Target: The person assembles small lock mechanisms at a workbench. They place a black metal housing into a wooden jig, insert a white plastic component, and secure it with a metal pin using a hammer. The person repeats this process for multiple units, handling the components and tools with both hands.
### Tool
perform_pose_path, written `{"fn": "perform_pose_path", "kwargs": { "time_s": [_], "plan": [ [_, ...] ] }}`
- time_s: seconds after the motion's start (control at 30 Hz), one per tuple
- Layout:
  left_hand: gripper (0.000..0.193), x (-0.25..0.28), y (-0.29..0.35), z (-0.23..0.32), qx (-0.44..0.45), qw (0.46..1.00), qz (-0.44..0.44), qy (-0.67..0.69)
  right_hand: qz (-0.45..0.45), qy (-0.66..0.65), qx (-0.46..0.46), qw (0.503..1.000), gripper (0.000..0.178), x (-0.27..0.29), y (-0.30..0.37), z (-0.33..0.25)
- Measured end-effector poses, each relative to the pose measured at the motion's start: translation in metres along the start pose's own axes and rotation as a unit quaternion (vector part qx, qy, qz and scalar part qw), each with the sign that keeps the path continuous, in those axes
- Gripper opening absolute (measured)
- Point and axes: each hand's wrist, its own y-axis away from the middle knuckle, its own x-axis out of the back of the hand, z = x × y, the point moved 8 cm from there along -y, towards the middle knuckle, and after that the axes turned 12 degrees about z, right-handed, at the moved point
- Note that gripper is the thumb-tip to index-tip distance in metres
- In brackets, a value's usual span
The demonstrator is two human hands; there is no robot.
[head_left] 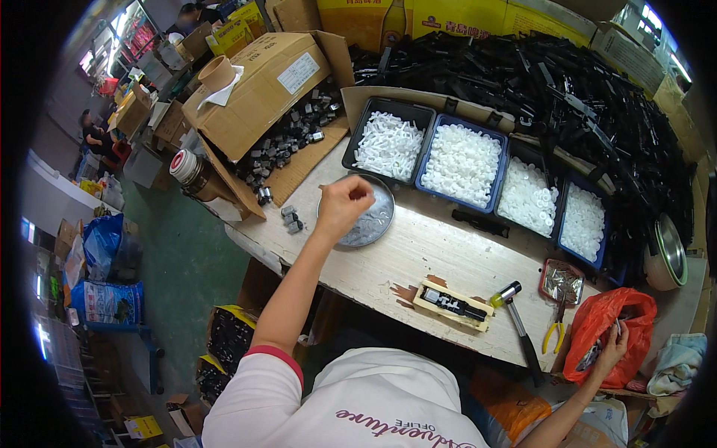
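My left hand (342, 203) hovers over a round metal dish (373, 224) of small clear parts, fingers pinched together; whether a part is between them I cannot tell. My right hand (612, 347) reaches into a red plastic bag (605, 321) at the bench's right end, fingers on something small and dark inside. Between the hands lies a pale wooden jig (454, 304) with a black part set in it. A hammer (519, 325) with a black handle lies right of the jig.
Trays of white plastic parts (463, 164) line the back of the wooden bench (418, 254). Behind them lies a big heap of black plastic parts (567, 89). Cardboard boxes (261, 89) with dark metal pieces stand at left. Yellow-handled pliers (554, 328) and a small red tin (562, 282) are nearby.
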Motion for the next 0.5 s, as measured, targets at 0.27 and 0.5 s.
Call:
{"fn": "perform_pose_path", "kwargs": {
  "time_s": [0.27, 0.5],
  "plan": [
    [0.010, -0.030, 0.015, 0.021, -0.279, 0.945, 0.052, -0.161, 0.054, 0.075, 0.069, 0.993, 0.025, -0.007, 0.013, -0.046],
    [0.012, -0.027, 0.003, 0.009, -0.155, 0.980, 0.031, -0.124, 0.106, 0.106, 0.101, 0.983, 0.025, 0.004, 0.035, -0.082]
  ]
}}
